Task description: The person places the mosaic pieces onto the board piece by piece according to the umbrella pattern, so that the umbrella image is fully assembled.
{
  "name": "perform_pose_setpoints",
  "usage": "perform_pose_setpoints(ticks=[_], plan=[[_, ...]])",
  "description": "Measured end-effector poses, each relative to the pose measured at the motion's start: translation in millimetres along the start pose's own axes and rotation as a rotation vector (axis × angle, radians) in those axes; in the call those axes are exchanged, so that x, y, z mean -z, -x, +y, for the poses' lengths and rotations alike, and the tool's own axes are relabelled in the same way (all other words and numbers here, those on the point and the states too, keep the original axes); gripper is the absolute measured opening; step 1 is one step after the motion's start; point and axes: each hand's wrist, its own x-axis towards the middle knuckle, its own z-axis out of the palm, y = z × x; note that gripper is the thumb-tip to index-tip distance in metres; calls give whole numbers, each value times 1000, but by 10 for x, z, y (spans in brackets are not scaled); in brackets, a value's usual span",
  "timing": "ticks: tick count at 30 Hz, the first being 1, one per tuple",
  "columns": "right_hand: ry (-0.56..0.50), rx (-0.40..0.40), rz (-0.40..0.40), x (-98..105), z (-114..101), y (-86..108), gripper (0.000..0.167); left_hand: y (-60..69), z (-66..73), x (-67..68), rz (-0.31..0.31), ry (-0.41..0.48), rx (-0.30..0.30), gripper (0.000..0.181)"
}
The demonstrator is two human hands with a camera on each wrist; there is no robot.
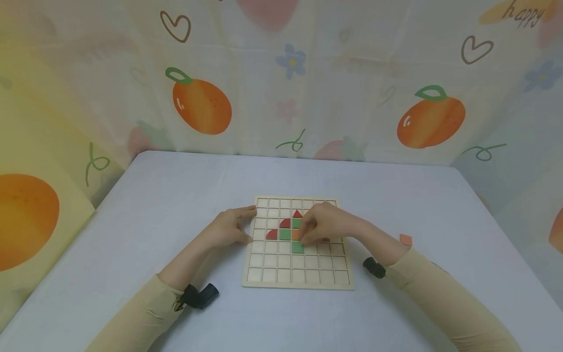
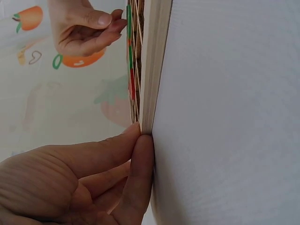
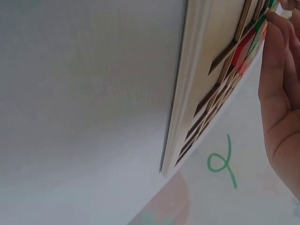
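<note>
A square wooden grid board (image 1: 270, 278) lies on the table with coloured tiles in its cells. Along its left edge my left hand (image 1: 226, 227) touches the rim, thumb and fingers spread apart. My right hand (image 1: 323, 224) bends over the middle of the board. Its fingertips come together at a green tile (image 3: 260, 22), mostly hidden by the fingers. Around them sit an orange tile (image 1: 295, 234), another green tile (image 1: 298, 248) below it, a red triangle (image 1: 297, 214) above and rounded red tiles (image 1: 271, 234) to the left.
A loose orange tile (image 1: 405, 239) lies on the white table (image 1: 211, 181) beyond the right forearm. Black wrist cameras (image 1: 200, 296) hang under both wrists. A printed curtain (image 1: 343, 73) stands behind the table.
</note>
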Motion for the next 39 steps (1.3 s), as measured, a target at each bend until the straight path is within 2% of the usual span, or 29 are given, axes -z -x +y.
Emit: perform_pose_setpoints(ticks=[11, 18, 22, 31, 39], plan=[[-50, -58, 37, 221, 39, 103, 8, -2, -13, 5, 3, -3, 2, 79], [-72, -120, 85, 430, 167, 231, 17, -9, -21, -1, -1, 0, -1, 79], [-49, -133, 99, 562, 278, 350, 21, -12, -23, -4, -2, 3, -1, 79], [32, -224, 106, 777, 569, 693, 23, -14, -39, -3, 2, 1, -9, 78], [15, -324, 141, 872, 866, 1051, 26, -20, -26, -9, 1, -11, -7, 79]])
